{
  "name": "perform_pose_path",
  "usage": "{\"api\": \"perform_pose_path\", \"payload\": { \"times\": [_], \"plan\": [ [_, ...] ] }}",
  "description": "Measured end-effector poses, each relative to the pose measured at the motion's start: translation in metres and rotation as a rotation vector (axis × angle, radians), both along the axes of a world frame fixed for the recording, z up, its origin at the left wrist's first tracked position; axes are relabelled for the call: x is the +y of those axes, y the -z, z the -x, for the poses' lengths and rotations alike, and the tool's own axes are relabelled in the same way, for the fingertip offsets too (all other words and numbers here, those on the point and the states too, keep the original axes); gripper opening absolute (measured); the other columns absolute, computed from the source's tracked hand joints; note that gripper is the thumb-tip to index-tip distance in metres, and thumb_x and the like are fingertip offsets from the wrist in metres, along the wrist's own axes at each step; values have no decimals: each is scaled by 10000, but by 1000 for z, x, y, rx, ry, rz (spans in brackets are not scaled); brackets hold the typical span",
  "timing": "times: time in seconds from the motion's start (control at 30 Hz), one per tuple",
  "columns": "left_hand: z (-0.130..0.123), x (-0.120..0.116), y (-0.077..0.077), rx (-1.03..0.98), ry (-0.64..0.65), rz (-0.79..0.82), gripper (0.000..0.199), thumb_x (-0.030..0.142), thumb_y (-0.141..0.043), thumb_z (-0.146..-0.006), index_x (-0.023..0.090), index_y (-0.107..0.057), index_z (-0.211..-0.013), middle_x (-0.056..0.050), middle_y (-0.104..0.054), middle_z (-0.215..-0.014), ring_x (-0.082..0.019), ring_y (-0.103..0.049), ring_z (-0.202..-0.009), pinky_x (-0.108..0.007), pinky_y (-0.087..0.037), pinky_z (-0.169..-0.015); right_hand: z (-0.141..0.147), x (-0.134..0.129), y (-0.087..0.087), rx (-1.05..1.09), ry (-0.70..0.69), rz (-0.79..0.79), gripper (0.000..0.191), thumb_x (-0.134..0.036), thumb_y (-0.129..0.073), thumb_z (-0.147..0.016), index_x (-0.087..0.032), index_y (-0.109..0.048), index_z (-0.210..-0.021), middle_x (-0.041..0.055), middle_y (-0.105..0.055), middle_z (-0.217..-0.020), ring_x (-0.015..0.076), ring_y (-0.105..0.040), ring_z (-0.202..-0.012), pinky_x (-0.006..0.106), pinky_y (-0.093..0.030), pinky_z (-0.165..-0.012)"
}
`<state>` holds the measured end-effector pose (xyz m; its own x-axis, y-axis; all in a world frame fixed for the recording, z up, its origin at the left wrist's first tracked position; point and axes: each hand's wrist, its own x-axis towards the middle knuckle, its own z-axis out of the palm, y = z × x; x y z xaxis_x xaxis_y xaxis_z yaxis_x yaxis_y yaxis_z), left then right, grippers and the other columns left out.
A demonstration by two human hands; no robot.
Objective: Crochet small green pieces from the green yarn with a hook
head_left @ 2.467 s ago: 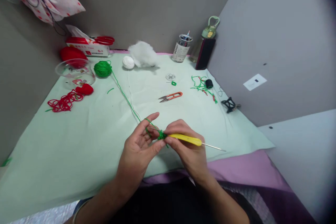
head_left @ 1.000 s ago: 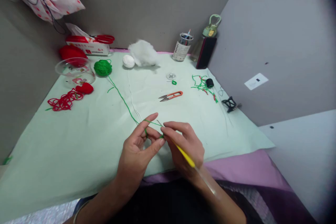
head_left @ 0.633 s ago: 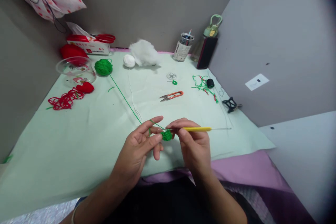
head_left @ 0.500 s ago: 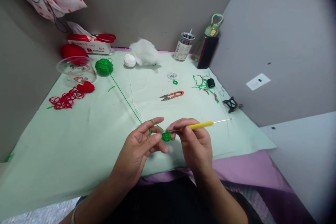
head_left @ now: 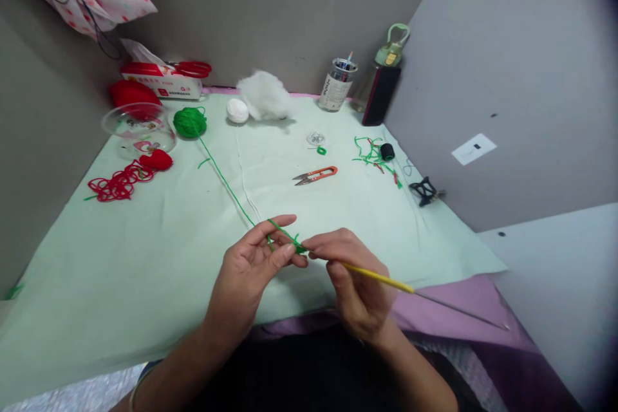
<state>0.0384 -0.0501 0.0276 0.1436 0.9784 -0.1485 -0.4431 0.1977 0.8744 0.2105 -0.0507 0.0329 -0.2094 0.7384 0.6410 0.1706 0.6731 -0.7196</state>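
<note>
My left hand [head_left: 251, 264] pinches a small green crocheted piece [head_left: 300, 248] between thumb and fingers, with green yarn looped over its raised index finger. That yarn runs back to the green yarn ball [head_left: 190, 123] at the back left. In my right hand [head_left: 360, 277] is a crochet hook with a yellow handle [head_left: 386, 280]; its working tip meets the green piece, partly hidden by the fingers. The hook's other metal end points down to the right, over the pink cloth.
Orange thread snips [head_left: 315, 176] lie mid-table. Behind are white stuffing [head_left: 265, 96], a white yarn ball [head_left: 237, 111], a pen jar [head_left: 335, 87] and a phone [head_left: 382, 95]. Red yarn [head_left: 116, 183] and a clear tub [head_left: 140, 132] are left, yarn scraps [head_left: 371, 152] right.
The hook has swung, its rear end now tilted down to the right. My right hand has turned with it, and the green piece has tipped and shows less. My left hand has shifted slightly left.
</note>
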Motion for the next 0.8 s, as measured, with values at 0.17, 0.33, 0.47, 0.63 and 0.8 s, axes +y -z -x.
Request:
{"api": "perform_pose_path", "payload": {
  "times": [0.17, 0.33, 0.47, 0.63, 0.8],
  "plan": [
    [-1, 1, -1, 11, -24, -28, 272, 212, -828, -886, 273, -807, -1150, 44, -747, -798, -93, -758, -769, -189, -597, -810, 2, 3, -6, -56, 22, -63, 250, -68, -510, -1022, -186, -694, -1143, 65, -781, -949, 169, -723, -977, 305, -588, -844],
    [-3, -1, -3, 43, -115, -66, 282, 142, -841, -839, 256, -817, -1095, 45, -757, -778, -102, -761, -738, -195, -618, -768, 2, 1, -10, -130, 55, -144, 236, -49, -515, -1005, -158, -687, -1123, 97, -780, -971, 172, -730, -963, 294, -607, -817],
    [-4, -2, -5, 77, -158, -93, 298, 129, -845, -827, 243, -811, -1100, 40, -750, -763, -109, -754, -723, -201, -623, -750, 3, 1, -7, -126, 52, -144, 226, -80, -518, -1022, -157, -695, -1140, 112, -785, -1008, 176, -736, -968, 296, -624, -813],
    [-1, 0, -4, 66, -130, -64, 370, 185, -861, -841, 266, -787, -1195, 53, -711, -777, -89, -727, -725, -180, -605, -742, 2, 1, 6, -101, 81, -145, 225, -162, -564, -1037, -215, -723, -1188, 111, -791, -1058, 204, -766, -930, 341, -660, -766],
    [0, 0, -4, 40, -143, -8, 450, 203, -890, -826, 268, -766, -1254, 54, -691, -790, -77, -695, -738, -154, -584, -726, 1, -3, 8, -353, 171, -283, 344, -105, -648, -983, -237, -725, -1291, 109, -798, -1148, 220, -770, -1009, 349, -674, -814]
  ]
}}
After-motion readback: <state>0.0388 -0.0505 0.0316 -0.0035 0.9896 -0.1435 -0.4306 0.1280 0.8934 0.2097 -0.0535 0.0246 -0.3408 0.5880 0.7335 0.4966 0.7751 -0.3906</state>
